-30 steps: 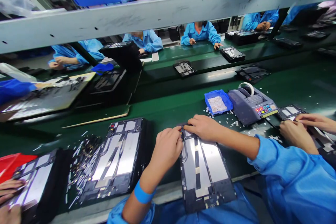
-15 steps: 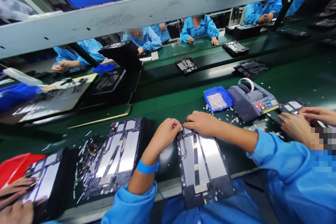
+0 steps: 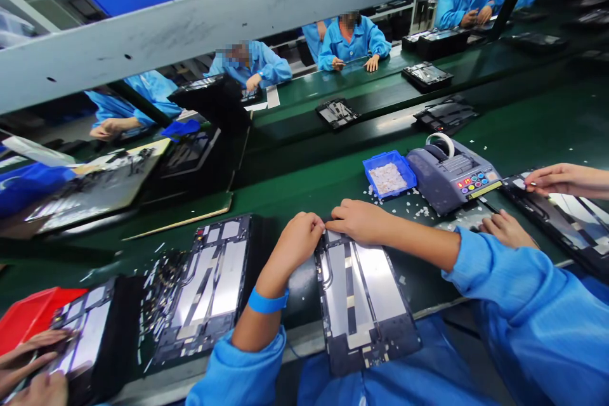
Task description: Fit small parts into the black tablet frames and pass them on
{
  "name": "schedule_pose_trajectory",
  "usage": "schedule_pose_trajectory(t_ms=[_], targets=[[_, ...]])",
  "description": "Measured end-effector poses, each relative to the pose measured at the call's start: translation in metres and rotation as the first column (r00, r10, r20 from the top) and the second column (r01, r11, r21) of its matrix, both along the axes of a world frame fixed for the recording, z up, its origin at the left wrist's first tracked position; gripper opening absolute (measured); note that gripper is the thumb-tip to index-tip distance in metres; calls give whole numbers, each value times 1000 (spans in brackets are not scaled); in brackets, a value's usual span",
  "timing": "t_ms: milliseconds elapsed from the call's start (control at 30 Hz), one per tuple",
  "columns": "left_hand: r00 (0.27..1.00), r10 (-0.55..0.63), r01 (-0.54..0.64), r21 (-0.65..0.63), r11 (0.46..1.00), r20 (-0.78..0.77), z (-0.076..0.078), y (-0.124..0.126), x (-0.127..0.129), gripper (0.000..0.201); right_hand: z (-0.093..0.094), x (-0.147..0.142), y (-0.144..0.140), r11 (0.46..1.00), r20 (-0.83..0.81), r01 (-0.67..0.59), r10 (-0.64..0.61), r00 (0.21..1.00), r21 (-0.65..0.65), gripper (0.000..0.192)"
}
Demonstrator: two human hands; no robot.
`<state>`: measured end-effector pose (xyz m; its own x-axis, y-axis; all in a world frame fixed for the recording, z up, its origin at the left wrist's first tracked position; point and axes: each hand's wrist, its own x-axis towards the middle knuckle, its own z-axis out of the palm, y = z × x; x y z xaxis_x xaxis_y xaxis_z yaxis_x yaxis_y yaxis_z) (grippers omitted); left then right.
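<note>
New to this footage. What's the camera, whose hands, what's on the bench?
One view only: a camera worn on a person's head, looking forward and down. The left hand and right hand, in blue sleeves, meet at the top edge of an open tablet frame on a green belt. Whether they pinch anything is too small to tell. Another frame lies to the left. Behind are a blue tray of white bits and a tape dispenser. A neighbour's hand rests at right; other people sit across.
</note>
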<state>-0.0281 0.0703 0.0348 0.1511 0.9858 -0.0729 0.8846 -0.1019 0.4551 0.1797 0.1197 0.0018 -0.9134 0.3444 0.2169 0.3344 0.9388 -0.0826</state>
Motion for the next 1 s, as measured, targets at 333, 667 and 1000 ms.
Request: schedule_pose_trajectory(t_ms=[333,667,1000], targets=[[996,89,-87,117,989,-13,-12,-12,7,19,-1,0,-1,1000,-15,8,-8,1000,-1,28],[916,315,-348,102,932,247,-34,-14,7,13,-2,2,-2,1000,-1,11,-11,1000,5,20],[731,410,-421,-114,900,546,-55,-19,4,35,3,0,-5,998,49,21,-23,999,54,35]])
